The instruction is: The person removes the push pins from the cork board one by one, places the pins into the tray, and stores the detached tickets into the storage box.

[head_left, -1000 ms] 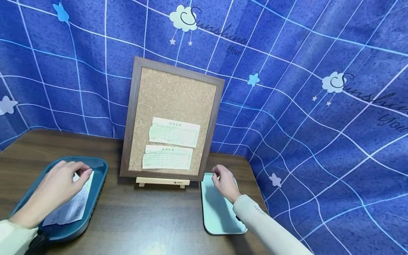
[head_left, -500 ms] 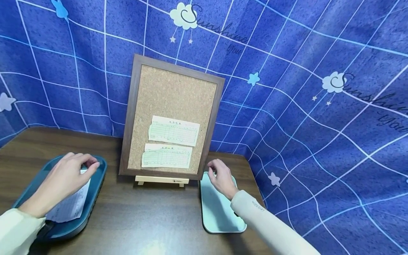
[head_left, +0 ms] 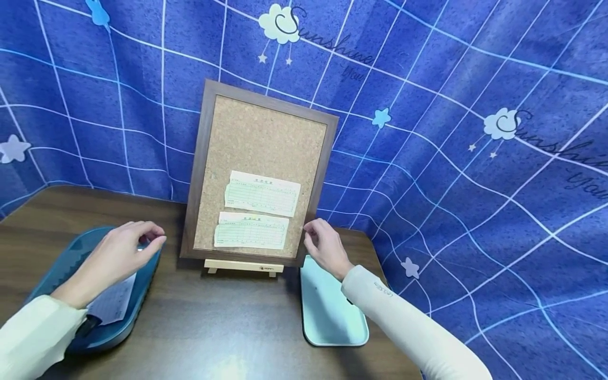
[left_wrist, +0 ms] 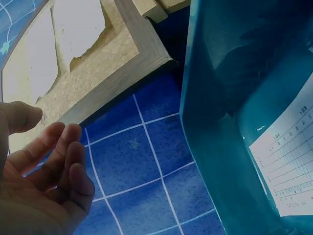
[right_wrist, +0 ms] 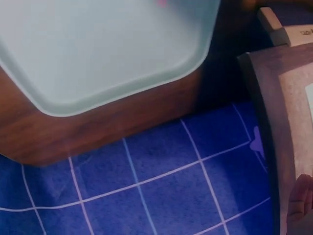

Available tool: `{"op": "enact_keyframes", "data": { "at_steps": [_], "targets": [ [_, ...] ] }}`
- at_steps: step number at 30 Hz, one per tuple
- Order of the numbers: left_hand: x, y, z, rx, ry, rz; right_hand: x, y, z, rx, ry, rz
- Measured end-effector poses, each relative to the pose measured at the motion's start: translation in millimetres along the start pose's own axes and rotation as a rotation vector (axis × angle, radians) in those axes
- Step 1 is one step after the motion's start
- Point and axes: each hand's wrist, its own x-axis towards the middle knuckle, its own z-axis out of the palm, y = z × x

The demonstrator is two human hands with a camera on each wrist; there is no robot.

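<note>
Head view shows the left hand point(head_left: 114, 258) over the dark blue tray point(head_left: 142, 290), at left, its fingers loosely curved and released. The right hand point(head_left: 328, 248) is near the right edge of the cork board point(head_left: 266, 142); whether its fingertips pinch something, I cannot tell. Two paper slips point(head_left: 263, 193) lie against the board's lower half, at the tabletop's point(head_left: 204, 316) far side.

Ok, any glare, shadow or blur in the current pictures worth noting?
Head view: glare on the table, a shadow on the pale tray; left wrist: the left hand dim, the slips on the corkboard washed out; right wrist: a pink spot at the top edge, too blurred to identify.
</note>
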Motion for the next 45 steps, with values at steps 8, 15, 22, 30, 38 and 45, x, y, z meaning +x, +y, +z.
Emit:
{"op": "enact_keyframes", "data": {
  "at_steps": [8,15,22,30,38,45],
  "targets": [
    [16.9,8.6,0.8,-0.02,0.017,0.022,19.5,-12.3,-4.6,-0.003,0.008,-0.018],
    [38.4,19.2,-0.4,-0.041,0.006,0.028,41.3,-24.3,-6.3,-0.02,0.008,-0.053],
    [58.8,30.7,1.5,-0.068,0.011,0.04,59.7,-35.2,-6.2,-0.032,0.0,-0.052],
    [74.6,40.4,7.3,-0.089,0.082,0.072,77.4,-44.8,-2.1,-0.032,0.015,-0.092],
    [87.6,42.4,14.0,-0.08,0.087,0.051,91.8,-53.4,0.9,-0.041,-0.017,-0.06],
    [95.5,46.4,21.9,-0.115,0.082,0.034,104.8,-59.3,5.2,-0.042,-0.03,-0.051]
  ]
}}
